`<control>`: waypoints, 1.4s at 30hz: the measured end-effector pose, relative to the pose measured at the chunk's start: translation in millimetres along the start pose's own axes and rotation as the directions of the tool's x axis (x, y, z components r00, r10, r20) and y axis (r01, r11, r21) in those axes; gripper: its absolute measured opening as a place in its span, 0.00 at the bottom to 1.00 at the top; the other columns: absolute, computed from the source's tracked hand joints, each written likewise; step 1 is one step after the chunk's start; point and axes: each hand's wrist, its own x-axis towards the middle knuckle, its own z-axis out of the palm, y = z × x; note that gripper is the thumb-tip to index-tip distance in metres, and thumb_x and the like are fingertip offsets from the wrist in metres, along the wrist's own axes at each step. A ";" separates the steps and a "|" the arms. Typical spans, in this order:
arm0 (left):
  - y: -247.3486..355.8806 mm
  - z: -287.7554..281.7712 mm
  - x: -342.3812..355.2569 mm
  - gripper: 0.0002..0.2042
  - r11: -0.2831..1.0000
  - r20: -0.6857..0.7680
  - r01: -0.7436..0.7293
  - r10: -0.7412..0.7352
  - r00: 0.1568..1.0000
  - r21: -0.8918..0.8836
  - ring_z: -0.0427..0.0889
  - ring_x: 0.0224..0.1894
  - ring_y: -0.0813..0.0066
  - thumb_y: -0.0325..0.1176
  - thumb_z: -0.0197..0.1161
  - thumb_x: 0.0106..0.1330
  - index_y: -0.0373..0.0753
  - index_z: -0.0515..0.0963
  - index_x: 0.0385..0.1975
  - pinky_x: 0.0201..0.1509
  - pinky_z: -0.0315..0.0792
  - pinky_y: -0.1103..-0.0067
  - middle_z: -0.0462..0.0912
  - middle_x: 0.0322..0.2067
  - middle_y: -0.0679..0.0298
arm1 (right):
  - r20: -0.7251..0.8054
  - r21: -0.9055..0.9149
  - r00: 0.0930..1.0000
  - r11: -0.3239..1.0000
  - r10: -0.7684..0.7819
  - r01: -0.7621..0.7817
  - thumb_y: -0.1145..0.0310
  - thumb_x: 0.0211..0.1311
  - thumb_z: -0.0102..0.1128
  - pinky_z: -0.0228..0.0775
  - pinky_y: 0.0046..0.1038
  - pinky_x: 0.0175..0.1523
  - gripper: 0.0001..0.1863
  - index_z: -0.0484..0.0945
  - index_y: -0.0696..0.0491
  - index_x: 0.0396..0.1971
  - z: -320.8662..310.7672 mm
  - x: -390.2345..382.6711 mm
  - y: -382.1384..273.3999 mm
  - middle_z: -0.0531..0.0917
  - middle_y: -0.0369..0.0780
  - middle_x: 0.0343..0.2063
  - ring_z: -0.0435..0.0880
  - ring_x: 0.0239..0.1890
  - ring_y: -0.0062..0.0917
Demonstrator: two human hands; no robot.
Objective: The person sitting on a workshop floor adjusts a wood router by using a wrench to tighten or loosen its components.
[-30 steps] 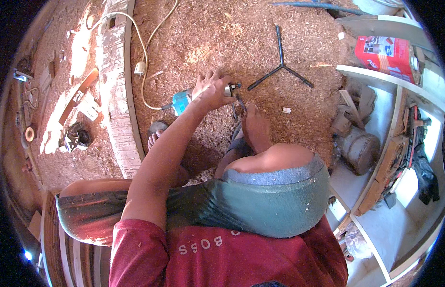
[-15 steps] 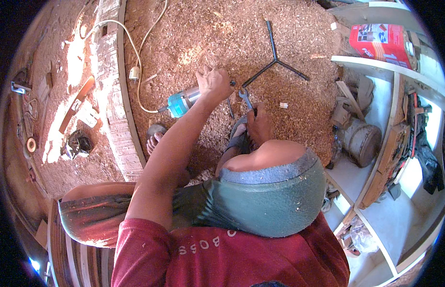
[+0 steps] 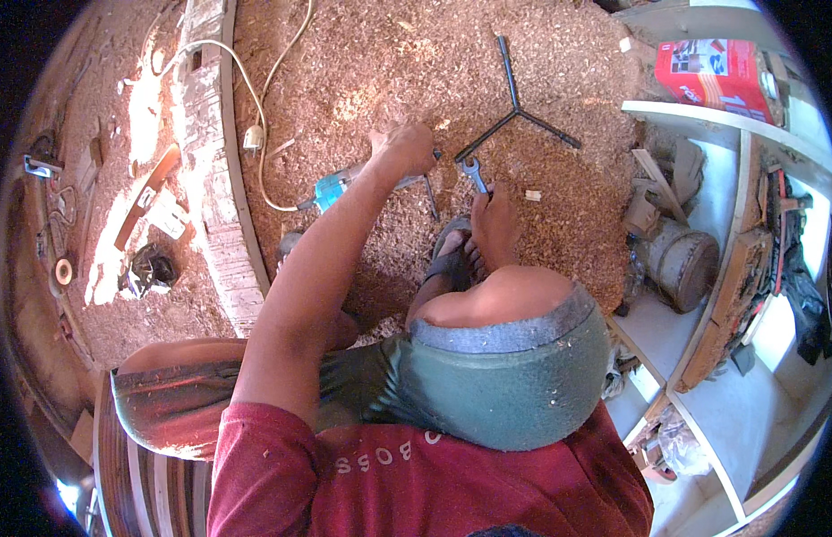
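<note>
clamps the bare right grip point(image 3: 494, 222) on a silver-grey, fork-headed metal wrench point(image 3: 474, 175), wrapping the handle and aiming the forked head up and leftward, near one tip of a black, y-shaped metal tool point(image 3: 516, 114). lays the bare left grip point(image 3: 403, 150) over the silver front of a teal-and-silver power tool point(image 3: 330, 190), bending the fingers; cannot tell whether clamped on it, with the fingertips hidden and blurred. finds the power tool low against loose tan wood shavings point(image 3: 577, 201), left of the wrench, with the dark tip point(image 3: 436, 155) showing just beside the left grip. sees a thin dark metal rod point(image 3: 431, 199) between power tool and wrench, touching neither wrench nor right grip.

judging from this, seems to be at the stage of steadying the power tool and readying the wrench, not yet touching the dark tip. next, probably calls for holding the silver front firmly, clearing the fingers from the dark tip and bringing the forked head squarely onto any flats there. cannot make out such flats from here.
</note>
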 end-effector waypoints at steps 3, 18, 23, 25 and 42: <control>-9.0 11.8 13.2 0.22 0.996 -0.037 -0.088 0.088 0.995 0.007 0.83 0.48 0.50 0.45 0.65 0.56 0.43 0.80 0.50 0.56 0.72 0.58 0.83 0.46 0.50 | -0.059 -0.118 0.979 0.975 -0.196 0.188 0.55 0.60 0.59 0.67 0.52 0.57 0.21 0.76 0.53 0.49 -9.9 2.4 -5.5 0.79 0.54 0.48 0.76 0.54 0.52; 14.4 -10.9 -2.9 0.17 0.997 0.058 0.069 -0.070 0.996 0.027 0.79 0.58 0.56 0.36 0.62 0.58 0.44 0.82 0.48 0.59 0.64 0.50 0.84 0.50 0.58 | 0.065 0.078 0.935 0.936 -0.350 0.345 0.62 0.61 0.60 0.75 0.45 0.42 0.10 0.81 0.51 0.36 49.4 -17.7 -16.6 0.84 0.46 0.32 0.84 0.34 0.44; 36.5 -27.2 -23.4 0.15 0.979 -0.015 0.190 -0.189 0.982 0.080 0.77 0.59 0.57 0.36 0.62 0.59 0.46 0.82 0.47 0.59 0.62 0.46 0.85 0.49 0.61 | -0.073 0.113 0.903 0.896 -0.424 0.430 0.63 0.62 0.61 0.75 0.44 0.39 0.10 0.81 0.53 0.36 55.0 -20.3 -16.8 0.82 0.46 0.29 0.83 0.31 0.43; 38.9 -22.3 -27.8 0.15 0.982 -0.098 0.181 -0.175 0.980 0.059 0.76 0.59 0.56 0.36 0.62 0.59 0.45 0.82 0.46 0.60 0.60 0.44 0.84 0.49 0.60 | -0.141 0.095 0.897 0.896 -0.419 0.433 0.63 0.62 0.60 0.75 0.43 0.38 0.10 0.81 0.54 0.36 54.2 -19.6 -15.9 0.82 0.46 0.29 0.83 0.31 0.44; 41.0 -19.5 -5.6 0.14 0.968 -0.040 0.204 -0.200 0.979 0.147 0.78 0.59 0.64 0.37 0.59 0.63 0.48 0.83 0.47 0.56 0.59 0.44 0.86 0.46 0.65 | -0.186 0.172 0.871 0.858 -0.454 0.484 0.67 0.62 0.59 0.71 0.46 0.46 0.08 0.81 0.57 0.33 61.1 -16.2 -15.4 0.83 0.48 0.31 0.81 0.36 0.45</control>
